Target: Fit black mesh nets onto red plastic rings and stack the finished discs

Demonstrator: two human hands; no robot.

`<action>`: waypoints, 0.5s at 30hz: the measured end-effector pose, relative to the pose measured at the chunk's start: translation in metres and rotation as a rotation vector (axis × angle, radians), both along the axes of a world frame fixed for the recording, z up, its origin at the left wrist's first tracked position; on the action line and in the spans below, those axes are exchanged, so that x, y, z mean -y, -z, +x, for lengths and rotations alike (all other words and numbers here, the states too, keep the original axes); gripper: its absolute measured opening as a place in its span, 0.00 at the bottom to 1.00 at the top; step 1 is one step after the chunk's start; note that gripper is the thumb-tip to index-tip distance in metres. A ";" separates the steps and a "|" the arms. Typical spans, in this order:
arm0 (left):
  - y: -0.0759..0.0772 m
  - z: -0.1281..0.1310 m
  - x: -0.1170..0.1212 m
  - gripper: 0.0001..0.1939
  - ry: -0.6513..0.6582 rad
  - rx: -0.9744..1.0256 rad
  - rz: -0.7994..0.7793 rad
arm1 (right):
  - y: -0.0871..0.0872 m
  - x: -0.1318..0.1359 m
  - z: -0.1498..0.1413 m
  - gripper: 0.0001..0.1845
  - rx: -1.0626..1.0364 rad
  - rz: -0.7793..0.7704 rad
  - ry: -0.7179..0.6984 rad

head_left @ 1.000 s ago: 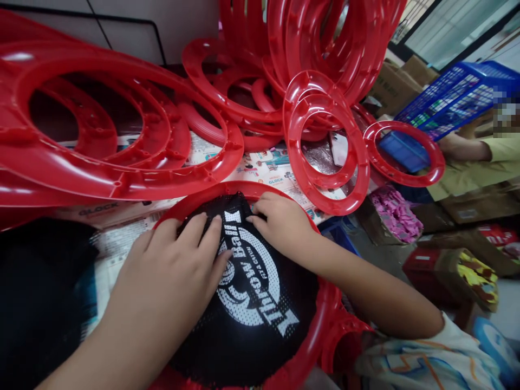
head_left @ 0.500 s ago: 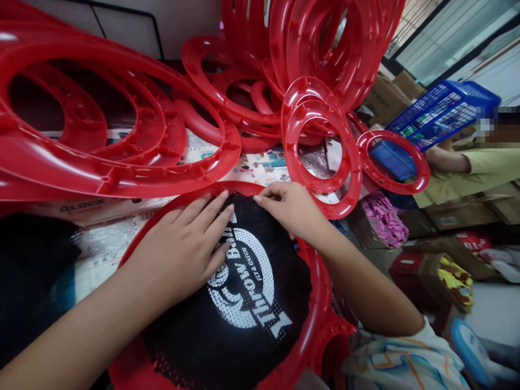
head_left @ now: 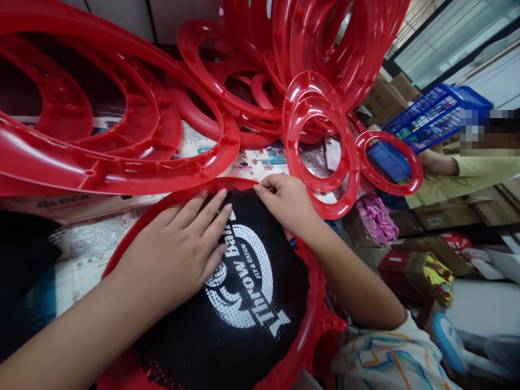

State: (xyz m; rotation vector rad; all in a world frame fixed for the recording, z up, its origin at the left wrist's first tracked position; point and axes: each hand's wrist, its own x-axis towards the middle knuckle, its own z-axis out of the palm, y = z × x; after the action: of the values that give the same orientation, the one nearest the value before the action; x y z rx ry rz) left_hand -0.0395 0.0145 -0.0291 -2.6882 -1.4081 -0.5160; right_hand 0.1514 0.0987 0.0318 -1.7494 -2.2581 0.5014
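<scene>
A black mesh cloth with white printed lettering lies over a red plastic ring in front of me. My left hand rests on the cloth's upper left part, palm down with its fingers stretched out. At the far edge of the cloth, the thumb and index finger of my right hand pinch the mesh near the ring's rim. The underside of the ring and most of its left rim are hidden by the cloth and my left arm.
Stacked large red rings lie close at the left and far side. Smaller red rings lean beyond my right hand. At the right are a blue basket, a box of pink pieces, cartons and a person in a yellow garment.
My right fingertips have moved slightly towards the cloth's far edge. The left hand stays flat on the cloth. The whole view has shifted a little.
</scene>
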 end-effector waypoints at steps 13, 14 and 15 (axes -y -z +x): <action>0.000 0.000 0.001 0.27 -0.005 -0.002 0.039 | 0.009 -0.006 -0.001 0.10 -0.088 0.025 0.000; 0.000 0.001 0.001 0.27 -0.002 -0.004 0.046 | 0.010 -0.007 -0.002 0.10 -0.096 0.036 -0.006; 0.000 0.001 0.001 0.27 -0.001 -0.004 0.050 | 0.011 -0.007 -0.002 0.10 -0.101 0.043 -0.012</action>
State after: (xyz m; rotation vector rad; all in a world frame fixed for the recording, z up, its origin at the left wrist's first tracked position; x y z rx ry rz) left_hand -0.0383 0.0137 -0.0291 -2.6479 -1.3758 -0.5380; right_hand 0.1496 0.1058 0.0206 -1.6527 -2.1941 0.5271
